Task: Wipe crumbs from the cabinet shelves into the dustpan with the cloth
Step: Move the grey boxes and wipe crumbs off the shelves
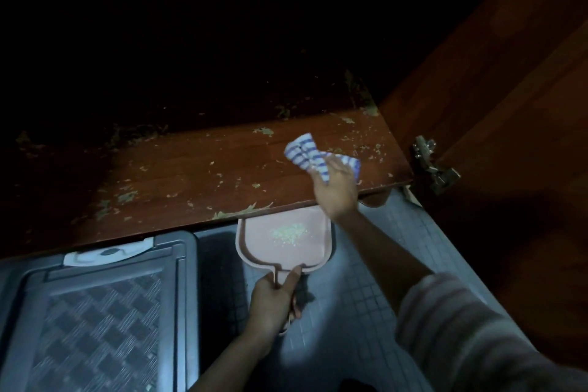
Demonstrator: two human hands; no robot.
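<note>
A brown wooden cabinet shelf (197, 169) runs across the middle of the view, strewn with pale crumbs (127, 196). My right hand (337, 188) grips a bunched blue-and-white striped cloth (307, 153) over the shelf's right front part. My left hand (273, 299) holds the handle of a pink dustpan (254, 242), whose front lip sits tucked under the shelf's front edge. A small heap of crumbs (289, 232) lies inside the pan. The back of the shelf is lost in darkness.
An open wooden cabinet door (509, 105) stands at the right with a metal hinge (434, 165). A grey plastic storage box with a patterned lid (95, 312) sits on the tiled floor (366, 280) at the lower left, beside the dustpan.
</note>
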